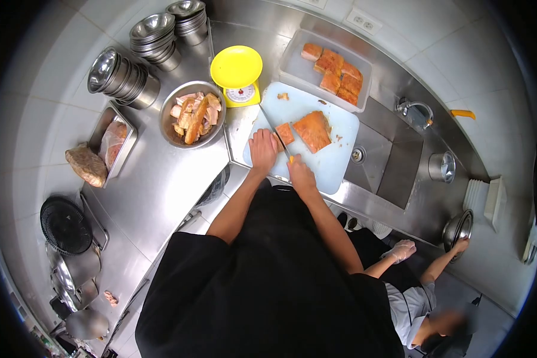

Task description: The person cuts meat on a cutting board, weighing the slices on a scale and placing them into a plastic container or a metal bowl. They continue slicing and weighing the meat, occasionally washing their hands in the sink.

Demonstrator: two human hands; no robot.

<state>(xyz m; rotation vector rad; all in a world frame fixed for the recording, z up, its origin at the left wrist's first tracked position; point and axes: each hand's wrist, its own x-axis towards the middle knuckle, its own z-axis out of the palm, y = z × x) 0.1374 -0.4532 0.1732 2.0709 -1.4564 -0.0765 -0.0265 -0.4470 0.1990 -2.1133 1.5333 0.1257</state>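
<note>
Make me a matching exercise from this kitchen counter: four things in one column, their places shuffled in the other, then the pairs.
1 yellow kitchen scale
2 round steel bowl of fish scraps
3 white plastic tray of orange fish portions
4 large orange fish slab

A on the pale cutting board
B between bowl and tray
C left of the scale
D just beyond the board's far edge

Pairs: 1-B, 2-C, 3-D, 4-A

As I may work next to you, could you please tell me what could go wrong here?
The left hand rests right beside the knife, by the small fish piece: a slip could cut it. The right hand has its grip on the knife at the front edge of the cutting board, and a person crouches close behind: a bump might jolt it.
</note>
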